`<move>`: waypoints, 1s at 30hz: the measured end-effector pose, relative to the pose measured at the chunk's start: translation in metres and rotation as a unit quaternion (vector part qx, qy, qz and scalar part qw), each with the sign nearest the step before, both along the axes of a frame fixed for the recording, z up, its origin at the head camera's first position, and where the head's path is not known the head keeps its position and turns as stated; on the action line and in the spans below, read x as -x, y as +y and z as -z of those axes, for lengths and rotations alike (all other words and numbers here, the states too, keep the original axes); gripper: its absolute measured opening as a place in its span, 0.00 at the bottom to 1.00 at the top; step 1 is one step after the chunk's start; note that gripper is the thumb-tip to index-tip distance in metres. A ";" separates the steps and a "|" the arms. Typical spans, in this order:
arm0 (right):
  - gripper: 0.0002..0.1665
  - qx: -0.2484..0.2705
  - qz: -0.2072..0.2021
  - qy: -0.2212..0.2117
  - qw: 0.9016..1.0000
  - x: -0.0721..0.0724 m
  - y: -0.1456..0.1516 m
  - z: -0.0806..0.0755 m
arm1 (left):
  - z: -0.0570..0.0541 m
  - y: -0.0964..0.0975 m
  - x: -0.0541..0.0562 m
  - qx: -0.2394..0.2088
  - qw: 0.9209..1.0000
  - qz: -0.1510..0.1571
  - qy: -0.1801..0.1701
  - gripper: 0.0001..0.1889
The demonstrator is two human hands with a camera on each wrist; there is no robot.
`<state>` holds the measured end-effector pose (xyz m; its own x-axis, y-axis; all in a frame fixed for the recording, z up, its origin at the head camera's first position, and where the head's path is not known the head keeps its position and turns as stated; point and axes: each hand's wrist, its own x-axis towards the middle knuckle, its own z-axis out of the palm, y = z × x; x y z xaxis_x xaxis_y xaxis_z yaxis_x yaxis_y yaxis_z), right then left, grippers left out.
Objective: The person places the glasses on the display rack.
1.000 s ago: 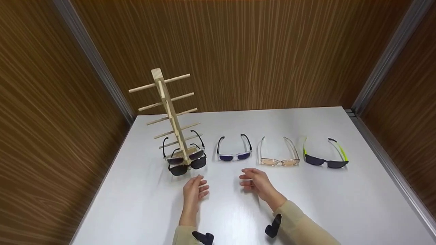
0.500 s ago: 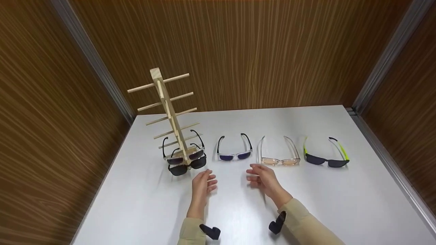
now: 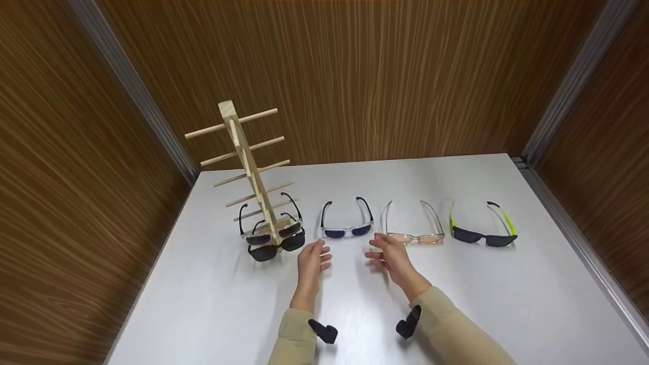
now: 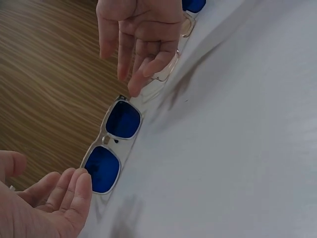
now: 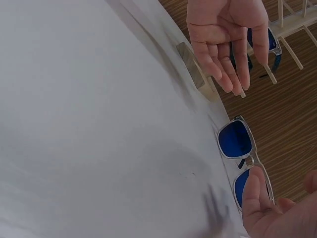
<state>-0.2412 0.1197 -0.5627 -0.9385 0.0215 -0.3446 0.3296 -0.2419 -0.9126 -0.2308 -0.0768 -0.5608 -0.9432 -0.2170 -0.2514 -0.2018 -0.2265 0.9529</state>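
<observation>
Clear-framed sunglasses (image 3: 348,231) with blue lenses and black temple tips lie on the table with their temples pointing back. My left hand (image 3: 310,263) hovers just in front of their left end, fingers relaxed and holding nothing. My right hand (image 3: 394,257) is in front of their right end, also holding nothing, and overlaps the clear glasses with peach lenses (image 3: 430,239) in the head view. In the left wrist view, the left fingertips (image 4: 81,181) come right up to one blue lens. The right wrist view has the right fingers (image 5: 253,191) overlapping the other lens.
At the left stands a wooden display rack (image 3: 248,162) with several bare pegs. Black sunglasses (image 3: 263,252) and a clear-framed dark pair (image 3: 259,239) hang low on it. Black sunglasses with lime temples (image 3: 499,240) lie at the right. Wood-grain panels (image 3: 355,81) enclose the white table (image 3: 213,304).
Both hands have moved forward, toward the blue-lens sunglasses. The left hand has also shifted right, and the right hand slightly right. The glasses and rack stay in place.
</observation>
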 end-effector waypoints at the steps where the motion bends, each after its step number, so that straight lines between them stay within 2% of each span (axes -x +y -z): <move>1: 0.27 -0.002 0.001 -0.002 1.000 0.001 0.000 -0.001 | 0.000 0.001 0.001 0.002 1.000 -0.001 0.003 0.20; 9: 0.27 -0.011 0.001 -0.016 1.000 0.008 0.000 -0.005 | 0.005 0.014 0.013 0.003 1.000 -0.011 0.006 0.22; 19: 0.31 0.006 -0.001 -0.018 1.000 0.022 -0.009 -0.003 | 0.016 0.022 0.026 -0.007 0.999 -0.050 -0.005 0.19; 30: 0.38 0.036 0.004 -0.044 0.998 0.031 -0.013 0.001 | 0.023 0.025 0.037 -0.021 0.999 -0.050 -0.005 0.23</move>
